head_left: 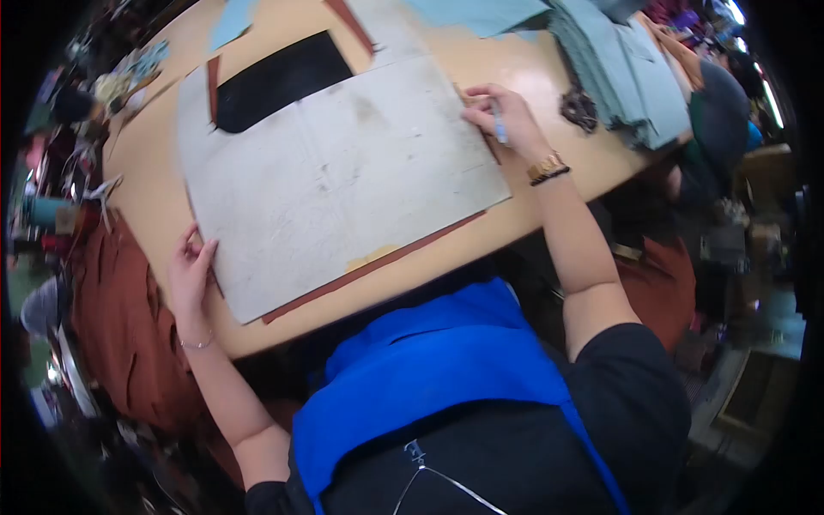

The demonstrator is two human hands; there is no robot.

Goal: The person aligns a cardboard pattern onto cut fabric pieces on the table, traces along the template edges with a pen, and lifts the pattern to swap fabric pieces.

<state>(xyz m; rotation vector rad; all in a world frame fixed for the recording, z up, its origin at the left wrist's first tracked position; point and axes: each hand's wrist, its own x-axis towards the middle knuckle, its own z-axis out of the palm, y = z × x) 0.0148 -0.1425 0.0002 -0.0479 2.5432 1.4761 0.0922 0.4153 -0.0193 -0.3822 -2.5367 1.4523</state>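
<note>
A large greyish-white pattern board (335,172) lies on the table, with reddish-brown material (378,268) showing beneath its near edge. A piece of black material (283,81) shows at the board's far side. My left hand (190,262) is at the board's left edge, its thumb and fingers closed on that edge. At the right edge, my right hand (512,120) grips a slim white and light-blue pen (499,123). The fingertips are close to the board's edge; the pen's tip cannot be made out.
Folded light-green cloth (614,73) is stacked at the back right, with a dark crumpled object (578,110) beside it. Brown cloth (129,330) hangs left of the table (142,184). Scissors-like handles (105,190) lie near the left edge. Light-blue pieces (481,13) lie at the back.
</note>
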